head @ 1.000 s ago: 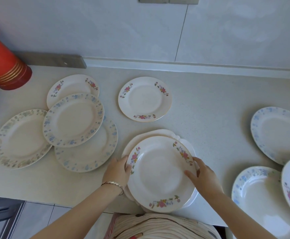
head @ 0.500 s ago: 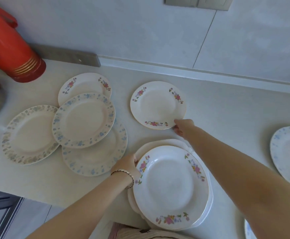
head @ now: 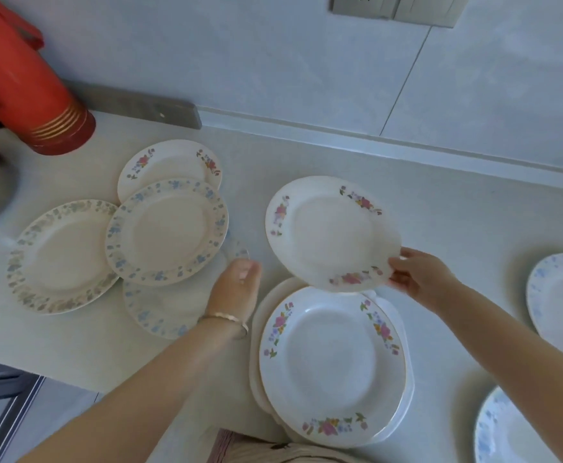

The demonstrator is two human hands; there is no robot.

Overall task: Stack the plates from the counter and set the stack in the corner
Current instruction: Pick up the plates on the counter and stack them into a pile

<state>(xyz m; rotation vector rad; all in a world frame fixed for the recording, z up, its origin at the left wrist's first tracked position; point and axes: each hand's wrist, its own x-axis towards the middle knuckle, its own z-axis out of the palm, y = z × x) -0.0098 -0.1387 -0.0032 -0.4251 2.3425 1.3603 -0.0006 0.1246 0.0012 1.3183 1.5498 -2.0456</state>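
— Plates, round, white glazed china. Item one: pink-flowered plate (head: pixel 332 233), raised off the table and tilted, near edge hanging over the front stack (head: pixel 332 362).

— Grip?

— Right hand (head: pixel 420 279) pinched on the near right rim, thumb on top and fingers beneath. Held by the edge, probably to leave the underside free for lowering flat onto the stack.

— Stack contents?

— Matching pink-flowered plate on top, plain white scalloped plate (head: pixel 256 329) below. Set just before the body, at the near edge, likely as the collecting point.

— Other hand?

— Left hand (head: pixel 235 289), thin metal bangle (head: pixel 225 320) at the wrist, blurred. Fingers loosely curled over the rim of a blue-flowered plate (head: pixel 160 312). Touching or not: cannot tell. Apparently going for the next piece.

— Uncollected?

— Left group, overlapping: blue-rimmed plate (head: pixel 168 232) on top, second pink-sprayed plate (head: pixel 170 162) behind, grey-green leaf-rimmed plate (head: pixel 63 257) beside. Far right, well apart: two more blue-patterned plates (head: pixel 561 295), partly out of view. Most of the stacking not yet done; nothing set in a corner.

— Surface and room?

— Pale speckled table (head: pixel 457 235), matt, meeting a grey-white tiled wall (head: pixel 273 55) along a low upstand. Grey socket plate (head: pixel 393 8) at the top edge. Tall red vessel with gold bands (head: pixel 22 95) at the far left by the wall.
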